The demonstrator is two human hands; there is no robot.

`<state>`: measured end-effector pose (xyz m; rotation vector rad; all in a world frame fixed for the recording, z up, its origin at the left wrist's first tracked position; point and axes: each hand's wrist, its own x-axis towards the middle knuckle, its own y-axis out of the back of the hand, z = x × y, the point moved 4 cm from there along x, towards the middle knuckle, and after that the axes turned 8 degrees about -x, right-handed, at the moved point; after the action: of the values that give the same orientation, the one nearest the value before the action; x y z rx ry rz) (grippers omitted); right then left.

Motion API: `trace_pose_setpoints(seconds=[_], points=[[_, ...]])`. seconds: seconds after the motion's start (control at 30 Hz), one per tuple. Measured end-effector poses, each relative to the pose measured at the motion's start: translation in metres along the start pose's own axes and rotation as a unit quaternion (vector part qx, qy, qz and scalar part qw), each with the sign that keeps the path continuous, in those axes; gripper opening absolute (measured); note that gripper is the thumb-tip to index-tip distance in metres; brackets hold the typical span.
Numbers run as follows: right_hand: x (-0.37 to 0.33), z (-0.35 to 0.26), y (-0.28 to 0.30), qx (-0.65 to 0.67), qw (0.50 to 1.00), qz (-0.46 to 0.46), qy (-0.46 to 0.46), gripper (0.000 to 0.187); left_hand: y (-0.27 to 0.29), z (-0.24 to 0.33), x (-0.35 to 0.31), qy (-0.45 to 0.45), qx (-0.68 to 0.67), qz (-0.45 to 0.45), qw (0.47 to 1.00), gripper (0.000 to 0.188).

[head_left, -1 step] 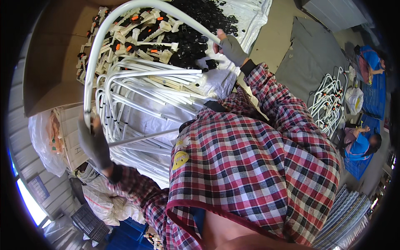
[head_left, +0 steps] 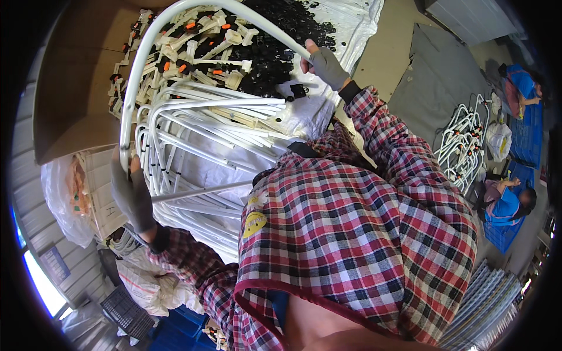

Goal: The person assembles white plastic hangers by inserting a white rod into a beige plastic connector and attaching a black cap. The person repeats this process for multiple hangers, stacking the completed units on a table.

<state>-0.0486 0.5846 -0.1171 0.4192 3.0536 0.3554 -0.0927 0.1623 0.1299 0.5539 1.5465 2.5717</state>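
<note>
Red, white and black plaid cloth forms the nearest item, a long-sleeved jacket (head_left: 328,234), positioned to the right of the tube stack (head_left: 219,104). The left hand (head_left: 133,199), in a grey fingerless glove, is at the left edge of the tube stack. Its fingers close around one end of a bent white tube (head_left: 134,70); their far side is hidden. The right hand (head_left: 326,65), gloved alike, is beyond the right end of the tube stack, thumb extended along the opposite tube end and fingers curled around it. The held tube is raised, arching around the left and far sides of the tube stack. Beyond the tube stack lie cream plastic brackets (head_left: 231,38) with orange tabs and, to their right, loose black plastic clips (head_left: 266,65) on a white sheet (head_left: 358,20). A cardboard box (head_left: 70,88) stands to its left. Far right of the tube stack are a grey mat (head_left: 421,82), piled white tubular frames (head_left: 462,143) and two people in blue (head_left: 504,205) beside blue crates (head_left: 530,143).
</note>
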Motion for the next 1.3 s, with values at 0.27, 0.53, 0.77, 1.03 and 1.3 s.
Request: trace_pose_setpoints(seconds=[0.27, 0.53, 0.77, 1.03, 1.3], points=[[0.045, -0.015, 0.0, -0.037, 0.989, -0.146, 0.01, 0.078, 0.003, 0.004, 0.037, -0.027, -0.068, -0.005, 0.997, 0.022], [0.077, 0.08, -0.001, -0.437, 0.894, 0.072, -0.073, 0.024, 0.012, -0.097, -0.001, 0.146, -0.164, -0.047, 0.974, 0.022], [0.055, 0.115, -0.016, -0.311, 0.941, 0.131, 0.004, 0.026, -0.011, -0.165, -0.082, 0.249, -0.307, 0.014, 0.918, 0.021], [0.036, 0.106, -0.035, -0.225, 0.965, 0.125, 0.052, 0.042, 0.008, -0.162, -0.12, 0.23, -0.283, 0.096, 0.926, 0.029], [0.033, 0.076, -0.068, -0.283, 0.955, 0.072, 0.043, 0.046, 0.007, -0.176, -0.113, 0.226, -0.289, 0.099, 0.925, 0.018]])
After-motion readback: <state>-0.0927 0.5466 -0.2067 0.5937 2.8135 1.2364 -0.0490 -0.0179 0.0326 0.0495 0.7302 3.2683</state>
